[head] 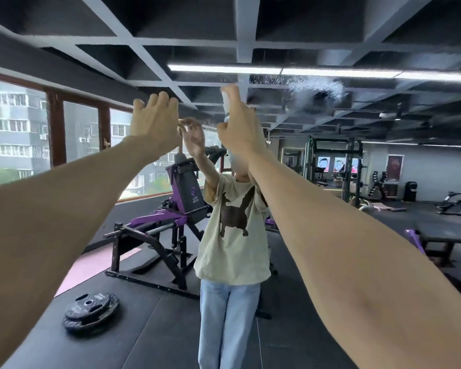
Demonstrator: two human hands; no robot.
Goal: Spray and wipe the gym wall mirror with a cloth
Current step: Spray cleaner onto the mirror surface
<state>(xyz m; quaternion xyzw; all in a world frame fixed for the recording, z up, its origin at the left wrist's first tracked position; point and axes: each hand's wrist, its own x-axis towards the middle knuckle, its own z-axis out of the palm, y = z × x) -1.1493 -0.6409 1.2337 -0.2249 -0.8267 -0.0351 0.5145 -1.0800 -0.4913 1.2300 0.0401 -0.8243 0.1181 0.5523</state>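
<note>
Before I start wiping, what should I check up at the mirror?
1. Spray on mirror: droplet patch at upper right, ok.
2. Spray bottle gripped in right hand: ok.
3. Cloth ready: none visible, not ok.
4. Left hand free: fingers relaxed, holding nothing, ok.
5. Glass in front of left hand wetted: cannot tell.

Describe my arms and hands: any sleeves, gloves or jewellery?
The left forearm and right forearm are bare to the frame edge, no sleeves. The left hand and right hand show no gloves, rings or watch. The reflection shows a cream short-sleeved T-shirt with a dark print.
</note>
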